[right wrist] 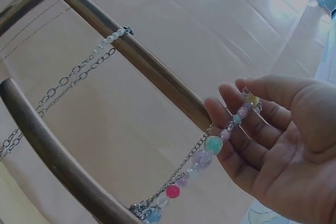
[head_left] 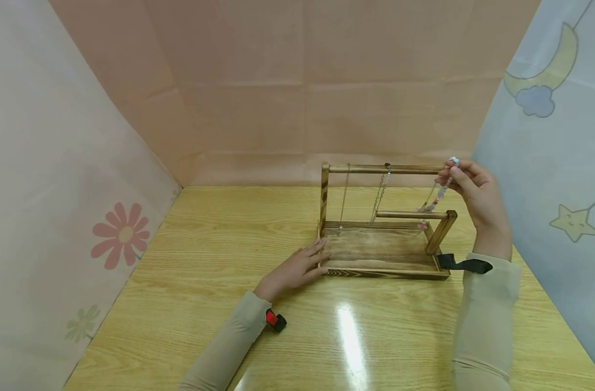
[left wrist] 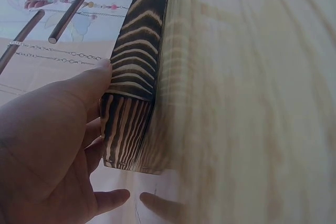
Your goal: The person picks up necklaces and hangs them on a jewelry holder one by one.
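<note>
My right hand [head_left: 484, 198] pinches a string of colored beads [right wrist: 213, 145] between thumb and fingers, at the right end of the stand's upper bar [head_left: 361, 169]. The beads and a thin chain [right wrist: 191, 156] slope down toward the shorter lower bar [right wrist: 58, 156]. My left hand [head_left: 297, 266] touches the left end of the wooden jewelry stand [head_left: 385, 275], its fingers extended. In the left wrist view, the thumb [left wrist: 92, 82] lies against the stand's striped corner. A pearl-and-chain necklace [right wrist: 107, 40] and a fine chain with a small pendant [head_left: 344, 198] hang from the upper bar.
The stand has a shallow tray base [head_left: 375, 250] and sits on a wood-grain table [head_left: 219, 250]. Cloth walls enclose the table at the back [head_left: 307, 81], left and right. A black strap [head_left: 465, 264] on my right wrist is close to the stand's right corner.
</note>
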`<move>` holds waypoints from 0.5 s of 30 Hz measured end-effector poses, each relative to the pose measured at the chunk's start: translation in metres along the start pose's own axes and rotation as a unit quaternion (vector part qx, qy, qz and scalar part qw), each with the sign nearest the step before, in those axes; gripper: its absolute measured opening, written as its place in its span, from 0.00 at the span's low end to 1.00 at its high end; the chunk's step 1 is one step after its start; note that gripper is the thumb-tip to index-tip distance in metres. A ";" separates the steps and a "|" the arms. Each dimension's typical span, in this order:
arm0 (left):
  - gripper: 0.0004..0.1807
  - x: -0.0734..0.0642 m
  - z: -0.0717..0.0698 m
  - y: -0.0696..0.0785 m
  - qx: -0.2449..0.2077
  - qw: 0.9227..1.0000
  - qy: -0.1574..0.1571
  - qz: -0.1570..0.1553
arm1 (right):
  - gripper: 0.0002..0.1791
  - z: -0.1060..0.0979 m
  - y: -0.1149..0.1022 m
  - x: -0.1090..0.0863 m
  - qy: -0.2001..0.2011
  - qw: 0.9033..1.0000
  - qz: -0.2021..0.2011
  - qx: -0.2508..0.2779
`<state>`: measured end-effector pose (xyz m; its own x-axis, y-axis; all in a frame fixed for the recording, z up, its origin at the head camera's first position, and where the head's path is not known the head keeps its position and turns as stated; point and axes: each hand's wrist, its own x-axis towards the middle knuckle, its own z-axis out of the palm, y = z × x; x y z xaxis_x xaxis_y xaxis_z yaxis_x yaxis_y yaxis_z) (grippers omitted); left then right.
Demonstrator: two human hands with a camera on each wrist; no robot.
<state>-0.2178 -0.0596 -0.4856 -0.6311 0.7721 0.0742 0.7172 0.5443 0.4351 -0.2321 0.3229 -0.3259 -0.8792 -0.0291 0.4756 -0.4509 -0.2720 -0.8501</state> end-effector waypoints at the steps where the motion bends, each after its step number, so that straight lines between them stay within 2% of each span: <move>1: 0.30 0.000 0.000 0.000 0.002 1.000 0.000 0.000 | 0.16 0.000 0.000 0.000 0.003 1.000 -0.001 -0.002; 15: 0.30 0.000 0.000 -0.001 0.012 1.000 -0.001 0.001 | 0.16 -0.002 -0.001 -0.001 0.016 1.000 -0.008 0.011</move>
<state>-0.2185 -0.0601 -0.4857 -0.6287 0.7742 0.0727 0.7255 0.5503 0.4134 -0.2308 0.3256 -0.3258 -0.8765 0.0066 0.4814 -0.4620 -0.2924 -0.8373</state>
